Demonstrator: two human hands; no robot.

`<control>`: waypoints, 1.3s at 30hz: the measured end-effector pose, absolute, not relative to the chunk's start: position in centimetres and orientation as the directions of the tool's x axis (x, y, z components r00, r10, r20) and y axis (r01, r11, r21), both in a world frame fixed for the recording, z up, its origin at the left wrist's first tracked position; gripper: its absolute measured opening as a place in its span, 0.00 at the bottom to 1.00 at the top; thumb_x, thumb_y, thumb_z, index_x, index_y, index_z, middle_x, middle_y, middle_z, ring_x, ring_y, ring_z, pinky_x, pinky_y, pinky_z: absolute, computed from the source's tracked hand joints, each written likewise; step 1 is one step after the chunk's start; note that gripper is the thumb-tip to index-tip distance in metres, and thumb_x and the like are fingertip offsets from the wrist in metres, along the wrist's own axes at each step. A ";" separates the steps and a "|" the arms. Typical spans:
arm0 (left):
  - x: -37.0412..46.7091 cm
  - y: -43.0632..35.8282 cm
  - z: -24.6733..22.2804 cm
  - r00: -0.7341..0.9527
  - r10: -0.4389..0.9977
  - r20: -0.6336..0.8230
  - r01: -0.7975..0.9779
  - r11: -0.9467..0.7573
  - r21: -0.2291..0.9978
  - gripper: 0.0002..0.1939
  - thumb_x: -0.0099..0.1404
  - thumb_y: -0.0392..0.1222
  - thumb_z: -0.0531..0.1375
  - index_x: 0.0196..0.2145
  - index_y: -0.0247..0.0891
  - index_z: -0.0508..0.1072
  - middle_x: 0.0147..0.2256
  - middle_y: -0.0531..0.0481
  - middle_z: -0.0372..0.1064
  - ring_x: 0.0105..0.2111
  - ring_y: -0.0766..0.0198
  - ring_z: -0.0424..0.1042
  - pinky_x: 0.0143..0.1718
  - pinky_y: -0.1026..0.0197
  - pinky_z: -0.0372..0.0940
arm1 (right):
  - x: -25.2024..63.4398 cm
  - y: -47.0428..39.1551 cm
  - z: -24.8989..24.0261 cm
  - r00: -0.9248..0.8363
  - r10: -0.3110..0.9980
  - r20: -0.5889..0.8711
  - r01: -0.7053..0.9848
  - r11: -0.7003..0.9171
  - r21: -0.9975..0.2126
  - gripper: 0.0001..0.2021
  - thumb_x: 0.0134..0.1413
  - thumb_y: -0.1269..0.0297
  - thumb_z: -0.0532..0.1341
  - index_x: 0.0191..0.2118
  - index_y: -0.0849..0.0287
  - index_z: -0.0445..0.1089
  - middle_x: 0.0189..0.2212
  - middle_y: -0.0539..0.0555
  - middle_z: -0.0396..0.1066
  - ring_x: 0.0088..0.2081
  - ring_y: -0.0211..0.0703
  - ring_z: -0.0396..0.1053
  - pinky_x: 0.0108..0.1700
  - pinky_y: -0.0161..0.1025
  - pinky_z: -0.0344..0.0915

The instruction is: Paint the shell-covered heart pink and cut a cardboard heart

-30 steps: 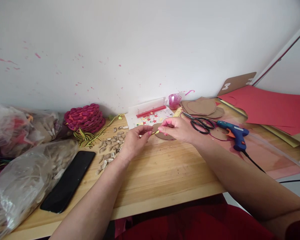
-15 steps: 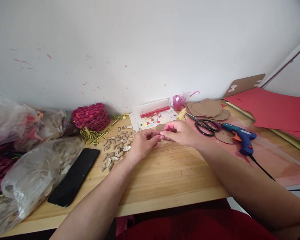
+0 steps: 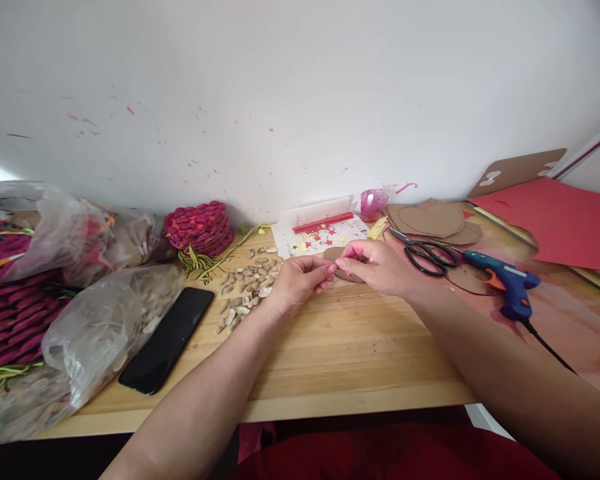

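My left hand (image 3: 305, 281) and my right hand (image 3: 370, 265) meet at the fingertips above the wooden table, each in a pinch. What they hold between them, if anything, is too small to make out. Just behind my right hand lies a brown cardboard piece (image 3: 333, 254), partly hidden by it. Peanut shells (image 3: 253, 279) are scattered to the left of my left hand. Farther back, a white sheet (image 3: 287, 233) bears small red and yellow stars (image 3: 330, 241) and a red strip (image 3: 323, 223).
Black scissors (image 3: 433, 257), a blue glue gun (image 3: 510, 280) and cardboard shapes (image 3: 430, 220) lie at right, near red sheets (image 3: 580, 223). At left are a black phone (image 3: 167, 340), plastic bags (image 3: 100, 333) and a magenta bundle (image 3: 199, 228). A pink cup (image 3: 373, 204) stands by the wall.
The view has swung a little to the left, so the things on the table appear farther right. My hands remain together at the fingertips.
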State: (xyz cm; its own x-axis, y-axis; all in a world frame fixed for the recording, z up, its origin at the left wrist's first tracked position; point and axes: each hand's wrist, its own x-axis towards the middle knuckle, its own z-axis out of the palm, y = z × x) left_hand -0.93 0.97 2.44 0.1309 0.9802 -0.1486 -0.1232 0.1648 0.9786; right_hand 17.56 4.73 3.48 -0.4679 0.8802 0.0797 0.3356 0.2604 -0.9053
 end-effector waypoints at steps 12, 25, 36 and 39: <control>-1.0 1.1 2.1 0.093 0.984 -0.151 -0.136 0.162 0.977 0.18 0.47 0.51 0.74 0.27 0.34 0.77 0.22 0.53 0.71 0.21 0.71 0.63 0.24 0.65 0.60 | 17.3 4.8 3.8 -0.470 0.881 0.042 0.290 0.200 -0.936 0.13 0.49 0.58 0.68 0.39 0.61 0.76 0.32 0.55 0.79 0.31 0.41 0.73 0.34 0.38 0.68; -1.1 0.9 2.6 0.156 0.977 -0.142 -0.094 0.158 0.983 0.19 0.49 0.52 0.73 0.28 0.34 0.77 0.23 0.52 0.71 0.21 0.71 0.64 0.25 0.65 0.60 | 17.3 4.5 3.9 -0.399 0.881 0.254 0.342 0.399 -0.851 0.08 0.53 0.60 0.64 0.30 0.59 0.76 0.30 0.53 0.78 0.32 0.43 0.73 0.36 0.39 0.67; -1.4 0.8 2.5 0.209 0.967 -0.148 -0.078 0.167 0.983 0.17 0.52 0.51 0.71 0.29 0.34 0.75 0.22 0.53 0.69 0.20 0.71 0.63 0.23 0.66 0.58 | 17.1 4.3 3.5 -0.412 0.873 0.260 0.335 0.411 -0.848 0.06 0.53 0.62 0.62 0.30 0.58 0.72 0.28 0.52 0.74 0.31 0.41 0.69 0.33 0.38 0.63; -1.7 1.0 2.4 0.211 0.965 -0.156 -0.068 0.174 0.982 0.16 0.53 0.50 0.71 0.28 0.34 0.76 0.23 0.52 0.70 0.20 0.72 0.63 0.22 0.67 0.57 | 17.4 4.6 3.6 -0.399 0.876 0.273 0.318 0.411 -0.854 0.07 0.55 0.60 0.61 0.31 0.58 0.71 0.29 0.52 0.74 0.33 0.42 0.69 0.35 0.38 0.63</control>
State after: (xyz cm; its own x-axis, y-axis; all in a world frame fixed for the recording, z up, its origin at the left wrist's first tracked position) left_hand -1.72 0.98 2.45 0.2111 0.9649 -0.1561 -0.0676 0.1737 0.9825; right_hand 17.37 4.63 3.64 -0.3986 0.8755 0.2731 0.3180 0.4112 -0.8542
